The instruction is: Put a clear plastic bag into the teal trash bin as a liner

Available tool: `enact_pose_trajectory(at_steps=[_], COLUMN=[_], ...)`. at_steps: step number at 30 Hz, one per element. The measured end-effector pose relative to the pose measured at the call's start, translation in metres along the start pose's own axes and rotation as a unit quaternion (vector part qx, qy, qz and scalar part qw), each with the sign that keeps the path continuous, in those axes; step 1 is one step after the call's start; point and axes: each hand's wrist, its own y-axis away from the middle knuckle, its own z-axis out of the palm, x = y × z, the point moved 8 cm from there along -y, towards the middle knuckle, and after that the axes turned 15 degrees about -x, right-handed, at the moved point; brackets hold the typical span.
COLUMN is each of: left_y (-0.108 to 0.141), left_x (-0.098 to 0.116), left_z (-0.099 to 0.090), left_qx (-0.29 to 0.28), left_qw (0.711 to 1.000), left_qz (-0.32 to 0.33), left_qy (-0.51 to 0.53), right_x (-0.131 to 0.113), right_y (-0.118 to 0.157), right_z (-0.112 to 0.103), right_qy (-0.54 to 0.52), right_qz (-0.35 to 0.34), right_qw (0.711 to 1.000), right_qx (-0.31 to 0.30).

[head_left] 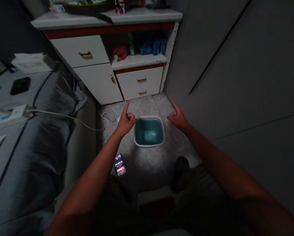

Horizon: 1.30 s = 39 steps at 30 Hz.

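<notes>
My left hand (pixel 126 123), index finger raised and other fingers curled, grips nothing just beside the white rim of a square bin (pixel 149 131) on the tiled floor. My right hand (pixel 178 119), fingers loosely open and empty, hangs near the bin's far side. The bin, teal inside, sits between my hands; its contents cannot be made out in the dim light. A phone (pixel 119 165) lies on the floor below my left hand, a white cable (pixel 105 117) beyond it. Blue bottles (pixel 153 47) stand on a cabinet shelf ahead.
</notes>
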Motion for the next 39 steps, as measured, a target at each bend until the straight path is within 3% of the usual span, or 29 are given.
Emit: enact_pose_trajectory(at_steps=[4, 6, 7, 9, 12, 14, 16, 20, 24, 27, 30, 32, 34, 37, 39], left_y=[0.017, 0.031, 0.033, 0.025, -0.009, -0.027, -0.035, -0.034, -0.026, -0.012, 0.010, 0.026, 0.042, 0.063, 0.074], left_x=[0.153, 0.202, 0.210, 0.194, 0.116, 0.071, 0.048, 0.051, 0.067, 0.073, 0.070, 0.060, 0.043, 0.012, -0.005], left_z=[-0.007, -0.009, -0.010, -0.014, -0.033, -0.044, -0.052, -0.054, -0.044, -0.039, -0.032, -0.022, -0.010, 0.007, 0.020], left_qx=[0.016, 0.023, 0.021, -0.006, -0.018, -0.028, -0.029, -0.024, -0.022, -0.004, -0.013, -0.059, -0.125, -0.216, -0.260], left_qw=[0.977, 0.962, 0.960, 0.961, 0.981, 0.987, 0.990, 0.991, 0.988, 0.986, 0.984, 0.974, 0.952, 0.915, 0.909], left_qz=[0.201, 0.249, 0.256, 0.251, 0.173, 0.137, 0.123, 0.120, 0.136, 0.137, 0.102, 0.062, 0.015, -0.046, -0.066], left_qy=[-0.076, -0.106, -0.112, -0.111, -0.088, -0.077, -0.065, -0.051, -0.067, -0.094, -0.148, -0.209, -0.280, -0.337, -0.319], right_x=[-0.127, -0.165, -0.171, -0.155, -0.087, -0.040, -0.011, 0.000, -0.018, -0.030, -0.027, -0.011, 0.011, 0.036, 0.044], right_y=[0.044, 0.074, 0.082, 0.070, 0.020, -0.004, -0.015, -0.015, -0.008, -0.001, 0.005, 0.013, 0.024, 0.039, 0.046], right_z=[-0.047, -0.062, -0.063, -0.053, -0.028, -0.024, -0.025, -0.030, -0.026, -0.010, 0.033, 0.070, 0.101, 0.134, 0.148], right_qy=[0.019, 0.041, 0.048, 0.068, 0.112, 0.113, 0.097, 0.085, 0.120, 0.155, 0.204, 0.238, 0.271, 0.307, 0.321], right_qz=[-0.210, -0.264, -0.275, -0.254, -0.178, -0.146, -0.140, -0.141, -0.127, -0.103, -0.073, -0.039, 0.002, 0.026, 0.022], right_qw=[0.969, 0.937, 0.926, 0.937, 0.973, 0.980, 0.983, 0.984, 0.982, 0.981, 0.972, 0.945, 0.908, 0.863, 0.843], right_qx=[0.129, 0.226, 0.253, 0.229, 0.100, 0.069, 0.064, 0.072, 0.078, 0.055, -0.086, -0.222, -0.320, -0.401, -0.431])
